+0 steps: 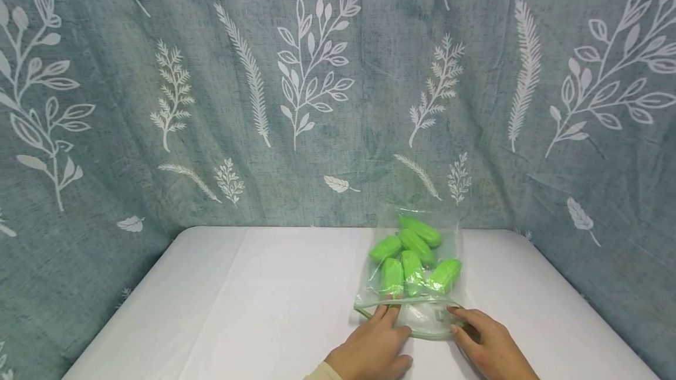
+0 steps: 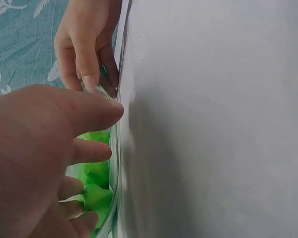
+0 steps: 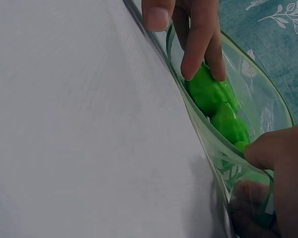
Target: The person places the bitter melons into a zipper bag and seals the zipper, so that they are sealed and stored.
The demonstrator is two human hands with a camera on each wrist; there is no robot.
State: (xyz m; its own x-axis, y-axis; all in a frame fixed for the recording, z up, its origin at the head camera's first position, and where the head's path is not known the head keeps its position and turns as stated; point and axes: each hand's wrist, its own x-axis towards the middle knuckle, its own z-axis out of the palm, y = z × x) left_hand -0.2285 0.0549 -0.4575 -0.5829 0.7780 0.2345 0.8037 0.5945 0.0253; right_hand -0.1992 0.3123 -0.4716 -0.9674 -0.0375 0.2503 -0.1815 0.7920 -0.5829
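A clear zip bag (image 1: pixel 429 335) with a green-edged mouth lies on the white table, its mouth toward me. Inside it are several bright green, elongated pieces (image 1: pixel 416 246) with blunt or tapered ends; their exact kind I cannot tell. My left hand (image 1: pixel 374 346) reaches into the mouth at its left side. In the right wrist view its extended fingers touch the nearest green piece (image 3: pixel 206 94). My right hand (image 1: pixel 488 342) pinches the bag's rim at the right corner, the thumb outside and other fingers partly hidden behind the plastic.
The white table (image 1: pixel 253 304) stretches left of the bag and a little to its right. Behind it and along both sides hangs a teal curtain (image 1: pixel 369 104) with white leaf prints. The bag's far end reaches the table's back edge.
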